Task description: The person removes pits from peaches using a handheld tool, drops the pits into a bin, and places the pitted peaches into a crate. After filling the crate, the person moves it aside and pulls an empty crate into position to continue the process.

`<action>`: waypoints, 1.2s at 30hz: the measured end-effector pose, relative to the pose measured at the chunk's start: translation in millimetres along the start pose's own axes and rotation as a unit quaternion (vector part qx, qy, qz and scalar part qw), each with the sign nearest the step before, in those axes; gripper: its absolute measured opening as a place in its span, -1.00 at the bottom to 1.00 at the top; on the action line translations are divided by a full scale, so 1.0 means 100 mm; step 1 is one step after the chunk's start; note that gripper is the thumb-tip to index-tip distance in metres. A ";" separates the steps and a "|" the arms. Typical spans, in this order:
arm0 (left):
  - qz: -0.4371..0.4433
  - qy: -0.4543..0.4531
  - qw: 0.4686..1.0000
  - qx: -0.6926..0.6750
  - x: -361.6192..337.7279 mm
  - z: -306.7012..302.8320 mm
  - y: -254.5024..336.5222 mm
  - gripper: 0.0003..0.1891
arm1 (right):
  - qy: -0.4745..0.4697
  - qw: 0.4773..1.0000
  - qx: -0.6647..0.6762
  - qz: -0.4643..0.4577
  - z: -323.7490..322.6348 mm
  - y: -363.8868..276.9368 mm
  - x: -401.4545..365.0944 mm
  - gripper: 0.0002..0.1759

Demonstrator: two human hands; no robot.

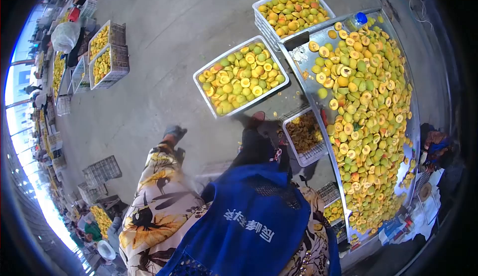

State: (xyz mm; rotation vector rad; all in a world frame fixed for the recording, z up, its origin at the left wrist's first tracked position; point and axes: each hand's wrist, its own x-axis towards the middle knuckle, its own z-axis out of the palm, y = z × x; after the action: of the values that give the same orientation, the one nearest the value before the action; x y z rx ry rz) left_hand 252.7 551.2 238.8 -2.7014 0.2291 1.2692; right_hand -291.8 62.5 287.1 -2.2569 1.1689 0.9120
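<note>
My left hand (174,133), in a dark glove, reaches out past a floral sleeve (157,196) over the concrete floor. Its fingers look apart, with nothing seen in them. Nearest in front of it is a white crate (200,89) filled with halved, peach-like yellow-green fruit (241,76). Only the floral sleeve (311,201) of my right arm shows, beside my blue apron (249,221); the right hand is out of sight. To the right, a metal table (318,107) carries a large heap of halved fruit (371,121).
A second full crate (259,23) stands by the table's far corner, near a blue-capped bottle (356,21). A crate of brown scraps (313,157) sits beside the table. Stacked fruit crates (119,62) and people line the left. Another person (438,144) is beyond the table.
</note>
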 end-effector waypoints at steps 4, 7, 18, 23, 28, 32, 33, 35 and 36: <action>-0.065 -0.048 0.994 -0.067 -0.68 0.77 -0.57 -0.49 | -0.004 0.999 -0.025 0.038 0.28 0.38 -0.43 -0.84; -0.114 -0.099 0.986 -0.076 -1.28 1.64 -0.95 -0.50 | -0.010 0.994 -0.044 0.096 0.58 0.80 -0.63 -0.85; -0.070 -0.105 0.958 -0.259 -2.55 3.21 -2.29 -0.57 | 0.270 0.963 -0.014 0.008 1.83 1.87 -1.53 -0.67; -0.181 -0.112 0.933 -0.291 -2.38 2.32 -2.09 -0.59 | 0.121 0.980 0.123 0.097 3.15 1.64 -2.17 -0.66; -0.165 -0.146 0.927 -0.303 -1.92 2.24 -2.62 -0.60 | 0.016 0.998 -0.042 0.033 2.79 0.14 -2.78 -0.90; -0.069 -0.093 0.952 -0.283 -1.59 2.59 -3.15 -0.60 | -0.038 0.996 -0.034 0.069 2.72 -0.06 -2.85 -0.91; -0.107 -0.094 0.940 -0.309 -1.64 2.58 -3.05 -0.60 | -0.041 0.996 -0.042 0.065 2.72 0.02 -2.84 -0.91; -0.158 -0.076 0.916 -0.362 -1.95 2.53 -2.68 -0.60 | -0.008 0.997 -0.067 0.024 2.74 0.27 -2.77 -0.92; -0.173 -0.059 0.903 -0.389 -2.21 2.51 -2.47 -0.61 | -0.008 0.995 -0.099 -0.003 2.77 0.43 -2.69 -0.92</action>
State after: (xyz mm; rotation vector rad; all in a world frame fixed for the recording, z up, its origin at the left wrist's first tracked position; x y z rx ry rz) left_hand -25.4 859.1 267.9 -3.0137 -0.9286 1.6428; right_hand -540.0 362.0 288.0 -2.4014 1.1081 1.0830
